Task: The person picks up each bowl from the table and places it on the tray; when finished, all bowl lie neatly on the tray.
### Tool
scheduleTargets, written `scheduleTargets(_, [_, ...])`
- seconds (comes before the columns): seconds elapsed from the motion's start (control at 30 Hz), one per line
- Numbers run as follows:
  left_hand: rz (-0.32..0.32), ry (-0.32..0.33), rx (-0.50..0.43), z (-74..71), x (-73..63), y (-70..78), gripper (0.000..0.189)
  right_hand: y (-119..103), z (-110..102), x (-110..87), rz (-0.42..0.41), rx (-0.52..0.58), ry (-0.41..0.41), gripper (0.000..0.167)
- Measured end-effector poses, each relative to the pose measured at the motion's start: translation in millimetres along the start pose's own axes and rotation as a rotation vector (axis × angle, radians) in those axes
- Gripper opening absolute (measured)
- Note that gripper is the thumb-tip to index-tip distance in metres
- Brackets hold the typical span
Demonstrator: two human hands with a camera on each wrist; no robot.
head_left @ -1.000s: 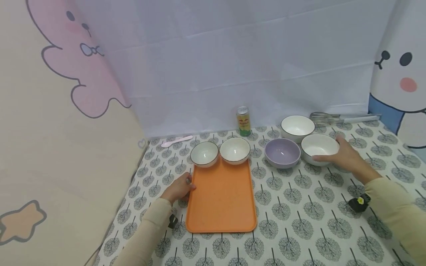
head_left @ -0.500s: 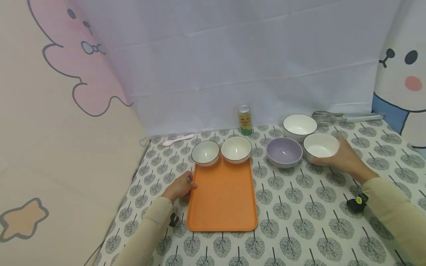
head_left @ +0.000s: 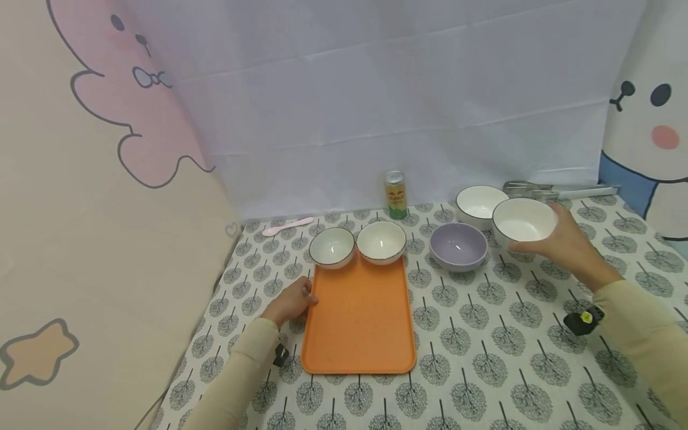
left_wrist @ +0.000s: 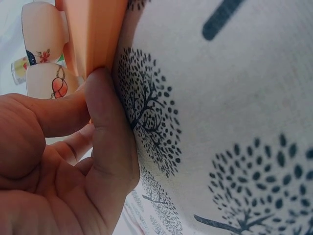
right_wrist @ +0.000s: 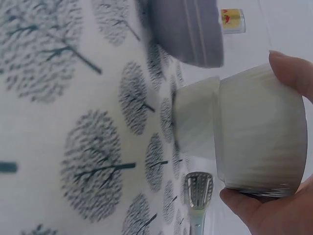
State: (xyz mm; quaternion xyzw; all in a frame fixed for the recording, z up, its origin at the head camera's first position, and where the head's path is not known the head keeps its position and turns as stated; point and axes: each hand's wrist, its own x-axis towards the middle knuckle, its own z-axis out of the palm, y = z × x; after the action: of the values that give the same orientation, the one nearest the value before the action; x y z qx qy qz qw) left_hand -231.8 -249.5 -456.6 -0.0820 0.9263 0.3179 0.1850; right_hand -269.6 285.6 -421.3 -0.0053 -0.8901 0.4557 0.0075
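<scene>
My right hand (head_left: 570, 248) grips a white bowl (head_left: 524, 222) with a dark rim, thumb on the near side and fingers round the far side. In the right wrist view this bowl (right_wrist: 261, 132) hangs off the cloth. Behind it stands another white bowl (head_left: 478, 204), and a purple bowl (head_left: 458, 248) sits to its left. My left hand (head_left: 290, 303) pinches the left edge of an orange tray (head_left: 359, 322); the left wrist view has thumb and finger on the tray's rim (left_wrist: 95, 39). Two small bowls, one greenish-white (head_left: 331, 249) and one white (head_left: 381, 243), sit at the tray's far end.
A gold and green drink can (head_left: 396, 196) stands at the back by the white curtain. A pink spoon (head_left: 287, 226) lies at the back left. Metal utensils, a whisk (head_left: 518, 190) among them, lie at the back right. Tree-patterned cloth (head_left: 484, 358) covers the table.
My right hand has raised the white bowl off the table, up from its place beside the purple bowl. The left hand stays on the tray edge.
</scene>
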Motion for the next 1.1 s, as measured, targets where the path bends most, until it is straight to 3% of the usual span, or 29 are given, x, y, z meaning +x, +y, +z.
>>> scheduleTargets(0.23, [0.005,0.000,0.003,1.0,-1.1,-1.8,0.025,-25,10,1.3,-0.033,0.022,0.002,0.133])
scheduleTargets(0.47, [0.006,0.005,0.012,-0.5,-0.4,-2.7,0.025,-57,29,1.7,-0.107,0.110,-0.055,0.136])
scheduleTargets(0.8, [0.010,-0.006,-0.019,1.0,2.2,-4.0,0.025,-91,61,-0.4,-0.107,0.084,-0.139,0.142])
scheduleTargets(1.1, [-0.016,-0.001,0.021,0.1,2.7,0.5,0.026,-109,96,-1.7,-0.144,0.028,-0.135,0.138])
